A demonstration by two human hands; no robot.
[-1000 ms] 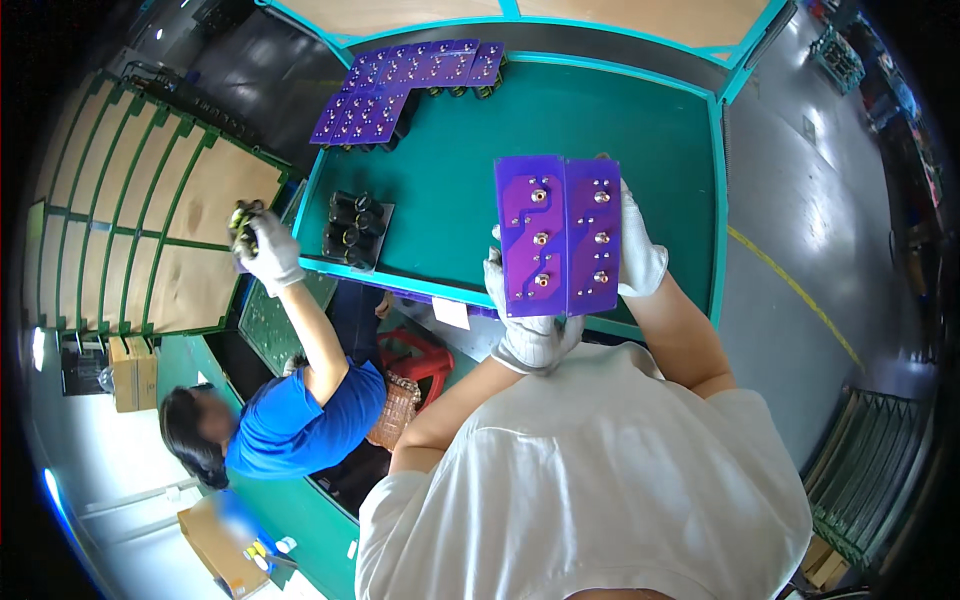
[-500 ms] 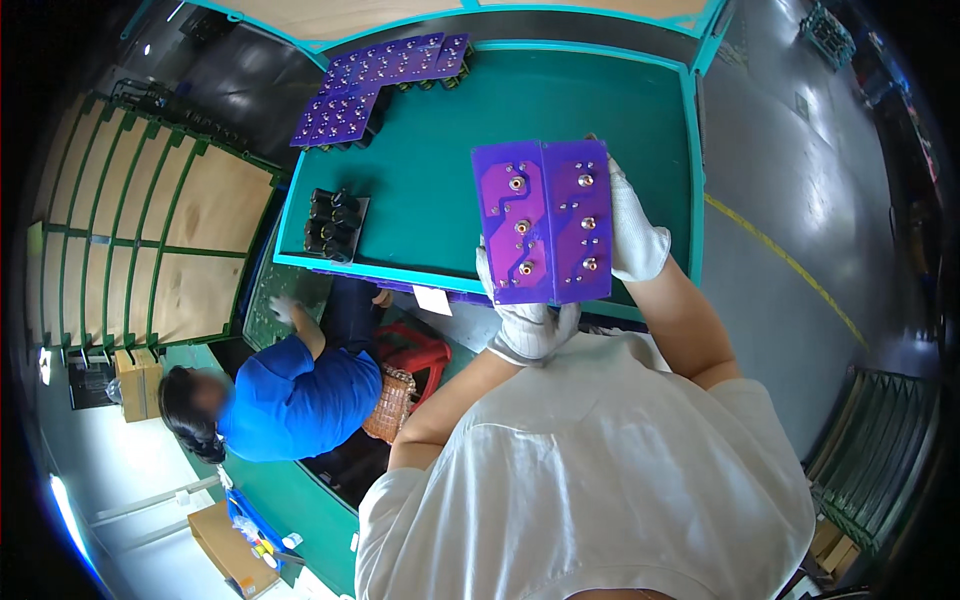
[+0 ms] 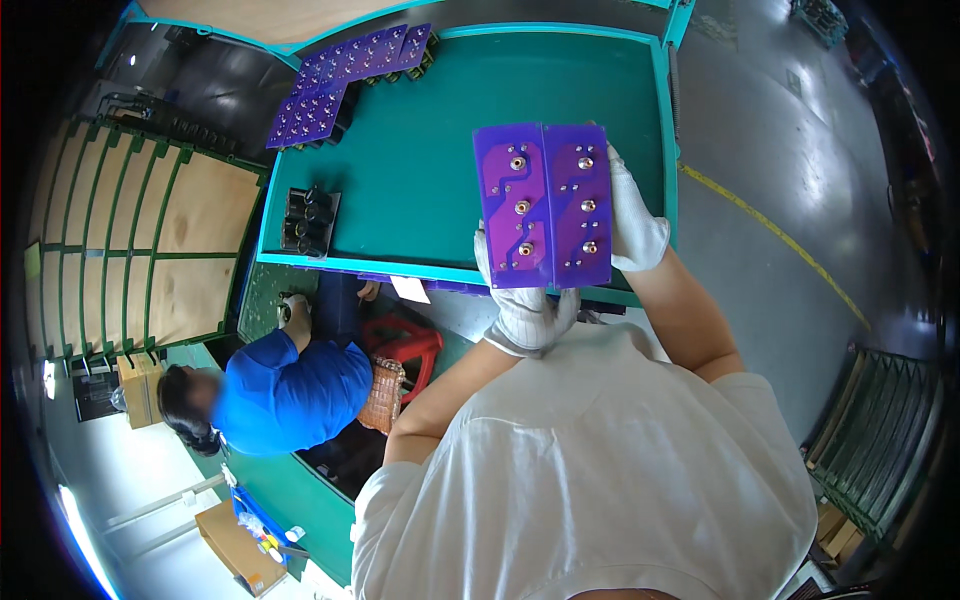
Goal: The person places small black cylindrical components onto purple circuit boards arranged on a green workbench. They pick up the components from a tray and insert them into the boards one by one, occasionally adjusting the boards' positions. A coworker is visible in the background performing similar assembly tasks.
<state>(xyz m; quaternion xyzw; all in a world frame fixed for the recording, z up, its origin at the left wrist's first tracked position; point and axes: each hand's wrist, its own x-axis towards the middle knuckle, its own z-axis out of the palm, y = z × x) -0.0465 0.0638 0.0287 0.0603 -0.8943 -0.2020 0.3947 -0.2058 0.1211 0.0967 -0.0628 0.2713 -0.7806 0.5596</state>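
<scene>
Your left hand (image 3: 528,318), at the near end, and right hand (image 3: 638,225), along the right edge, hold the purple circuit board (image 3: 545,207) over the green desk (image 3: 415,160), long axis pointing away from you.

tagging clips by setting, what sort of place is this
Likely an electronics assembly workshop: a held purple circuit panel, similar boards grouped on a green-topped table, and a yellow floor line.

Purple-and-magenta circuit board (image 3: 550,207), white-gloved hands (image 3: 637,218), turquoise-edged green tabletop (image 3: 405,160)
</scene>
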